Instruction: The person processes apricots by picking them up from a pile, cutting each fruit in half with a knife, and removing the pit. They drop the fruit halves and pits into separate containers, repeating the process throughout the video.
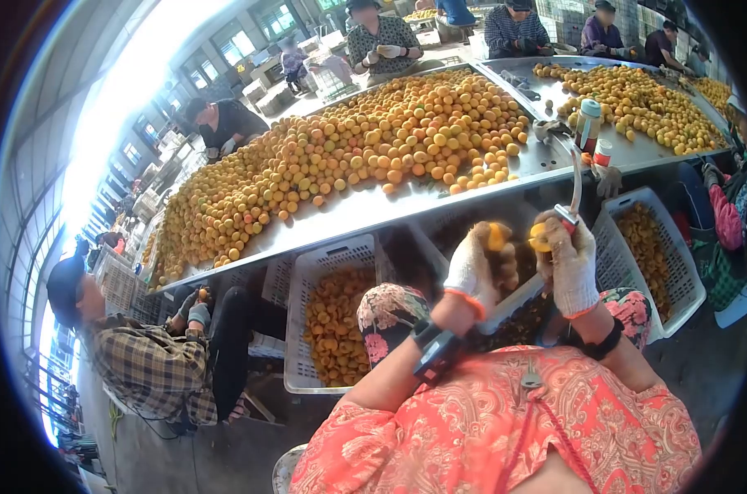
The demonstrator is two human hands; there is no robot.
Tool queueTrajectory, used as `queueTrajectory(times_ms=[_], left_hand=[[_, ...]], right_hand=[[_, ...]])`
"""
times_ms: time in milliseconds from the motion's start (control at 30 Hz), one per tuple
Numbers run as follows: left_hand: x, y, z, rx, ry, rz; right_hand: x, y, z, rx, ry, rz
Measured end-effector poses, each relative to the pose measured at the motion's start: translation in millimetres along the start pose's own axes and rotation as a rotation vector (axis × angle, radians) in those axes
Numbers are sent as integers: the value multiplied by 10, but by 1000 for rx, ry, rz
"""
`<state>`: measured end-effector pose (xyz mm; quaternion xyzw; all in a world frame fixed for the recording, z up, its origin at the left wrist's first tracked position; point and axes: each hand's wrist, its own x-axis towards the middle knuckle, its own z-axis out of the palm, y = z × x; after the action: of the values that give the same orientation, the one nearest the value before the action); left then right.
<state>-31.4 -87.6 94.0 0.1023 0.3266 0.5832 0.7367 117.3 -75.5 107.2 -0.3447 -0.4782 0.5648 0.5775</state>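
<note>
My left hand (482, 267), in a white knit glove with an orange cuff and stained fingers, is closed around an apricot piece (498, 236). Close beside it, my right hand (575, 267), gloved the same way, pinches another apricot piece (540, 238). At the right fingers is a small red-and-metal end (566, 215) of a pale curved strip (577, 169) that rises toward the table edge; whether the hand grips it I cannot tell. Both hands are over a crate between my knees, largely hidden by them, with dark bits (517, 321) in it.
Whole apricots (365, 136) are heaped on the metal table (340, 230) ahead. A bottle (588, 123), a small jar (603, 151) and a glove (608, 181) are near its edge. Crates of apricot halves (338, 317) flank me. A co-worker (143, 354) sits at left; others work across the table.
</note>
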Motion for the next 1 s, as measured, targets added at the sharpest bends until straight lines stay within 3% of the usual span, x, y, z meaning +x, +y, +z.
queueTrajectory(times_ms=[67,100,133,167,200,267,300,333,400,433,500,533,600,667,767,833,933,1000], left_hand=[[-119,-30,90,255,-3,29],[-138,-67,75,400,-123,85],[-177,-94,72,544,-243,143],[-238,-132,100,467,-322,141],[-266,-115,115,467,-325,145],[-296,-92,125,525,-305,173],[-272,-83,95,591,-336,197],[-264,-93,96,592,-337,192],[-259,-97,124,842,-320,357],[-221,-99,95,841,-320,354],[-121,-168,-9,911,-387,603],[-201,-112,34,924,-355,554],[-128,-132,7,962,-334,707],[-135,-90,-8,1084,-194,568],[-202,-114,65,694,-189,283],[-205,-140,136,549,-118,263],[-107,-121,39,374,-217,257],[25,-77,-13,323,-256,201]], right_hand=[[6,-79,-38,-84,-23,-28],[11,-37,-64,-84,-22,-31],[41,50,-90,-183,-101,-158],[58,87,-99,-282,-182,-286],[42,46,-101,-282,-184,-290],[-35,-109,-127,-341,-191,-124],[-99,-246,-109,-275,-200,81],[-112,-261,-115,-275,-195,84],[-114,-263,-117,6,-203,264],[-93,-242,-105,5,-201,266],[-69,-159,-92,62,-201,222],[-59,-160,-104,80,-249,235],[-31,-191,-40,160,-253,270],[10,-179,-98,69,-287,361],[14,76,-98,-94,-166,42],[27,136,-105,-212,-155,-167],[17,74,-67,-298,-182,-153],[35,92,-66,-380,-240,-279]])
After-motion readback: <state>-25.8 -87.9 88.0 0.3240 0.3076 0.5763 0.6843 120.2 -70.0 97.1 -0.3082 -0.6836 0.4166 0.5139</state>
